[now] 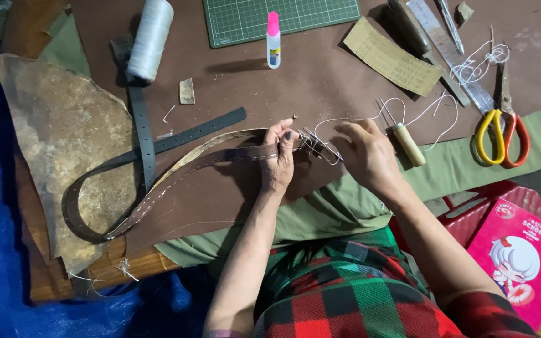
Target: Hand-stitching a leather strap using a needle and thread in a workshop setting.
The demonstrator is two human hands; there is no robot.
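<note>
My left hand (278, 158) pinches the end of a long brown leather strap (176, 172) with a stitched edge, which curves away to the left over the brown work surface (320, 81). My right hand (365, 152) sits just right of it, fingers closed on white thread (352, 120) at the strap's end, where several thin needles or prongs stick out. The thread runs off to the right past a wooden-handled awl (407, 144). A dark punched belt strip (142, 128) loops under the strap at left.
A white thread spool (150, 39), a glue bottle with a pink cap (273, 40), a green cutting mat (281, 19), sandpaper (392, 56), a metal ruler (449, 53) and yellow-and-orange scissors (501, 134) lie at the back. A leather hide (57, 138) lies left, a pink box (524, 260) lower right.
</note>
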